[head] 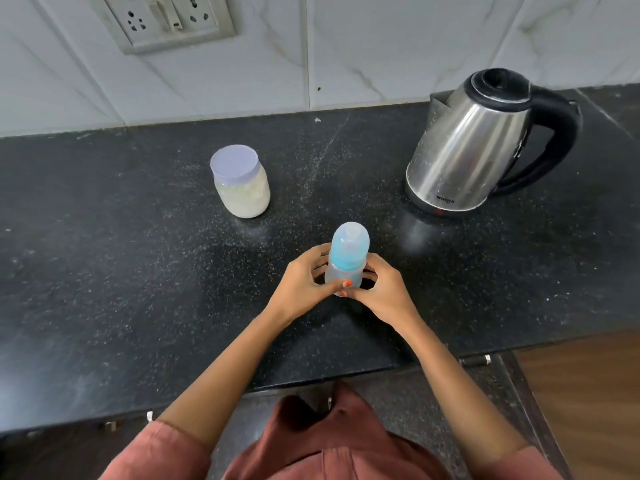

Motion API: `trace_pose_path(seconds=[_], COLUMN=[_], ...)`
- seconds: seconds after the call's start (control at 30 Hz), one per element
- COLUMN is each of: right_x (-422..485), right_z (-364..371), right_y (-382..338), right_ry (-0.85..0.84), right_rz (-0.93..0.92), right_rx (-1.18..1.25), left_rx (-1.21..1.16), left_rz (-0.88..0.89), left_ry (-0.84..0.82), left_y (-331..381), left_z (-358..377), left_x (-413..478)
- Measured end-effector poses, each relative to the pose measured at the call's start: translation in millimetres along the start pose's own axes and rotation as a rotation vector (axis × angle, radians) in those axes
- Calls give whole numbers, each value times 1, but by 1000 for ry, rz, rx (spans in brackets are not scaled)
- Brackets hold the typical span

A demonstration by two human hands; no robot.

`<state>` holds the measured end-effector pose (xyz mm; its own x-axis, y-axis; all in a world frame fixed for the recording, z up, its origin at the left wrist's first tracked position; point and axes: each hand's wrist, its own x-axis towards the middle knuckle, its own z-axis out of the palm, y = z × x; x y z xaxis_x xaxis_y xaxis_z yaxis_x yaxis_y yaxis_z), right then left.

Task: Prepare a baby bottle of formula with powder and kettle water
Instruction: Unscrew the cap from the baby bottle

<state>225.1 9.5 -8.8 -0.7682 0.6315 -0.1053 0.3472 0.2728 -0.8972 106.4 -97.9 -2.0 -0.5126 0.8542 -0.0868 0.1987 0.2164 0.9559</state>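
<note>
Baby bottle (pixel 349 252): still capped, kept near the front of the black countertop (pixel 138 271), which we judge handy for opening.
Left hand (pixel 303 284): fingers curled round its clear body, steadying it.
Right hand (pixel 386 289): wraps the opposite side.
Powder jar (pixel 240 181): lidded, behind-left, within our reach.
Electric kettle (pixel 467 150): lid down, back right, handle facing right.
</note>
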Motion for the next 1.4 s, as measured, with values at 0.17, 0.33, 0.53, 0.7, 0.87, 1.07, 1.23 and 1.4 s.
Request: trace_pose_path(seconds=[0.17, 0.33, 0.53, 0.7, 0.87, 1.07, 1.23, 1.4], right_x=[-11, -10, -8, -10, -12, -5, -3, 1], right_z=[6, 7, -7, -38, -38, -20, -11, -15], right_y=[6, 8, -2, -48, -99, -118, -121, -122], right_ry=[9, -1, -174, -207, -207, -197, -219, -326], right_rz=[-11, 5, 63, -1, -36, -38, -44, -55], right_rx=[4, -10, -186, -252, -513, -991, -1031, -917], left_rx=[16, 36, 62, 72, 82, 113, 107, 95], left_rz=[5, 32, 35, 67, 57, 59, 60, 78], left_ry=[-6, 5, 6, 1, 42, 60, 44, 33], left_y=[-8, -12, -15, -12, -8, -8, -9, -10], left_z=[5, 7, 9, 11, 13, 12, 10, 8], left_x=[-9, -11, -10, -8, -7, -6, -6, -4])
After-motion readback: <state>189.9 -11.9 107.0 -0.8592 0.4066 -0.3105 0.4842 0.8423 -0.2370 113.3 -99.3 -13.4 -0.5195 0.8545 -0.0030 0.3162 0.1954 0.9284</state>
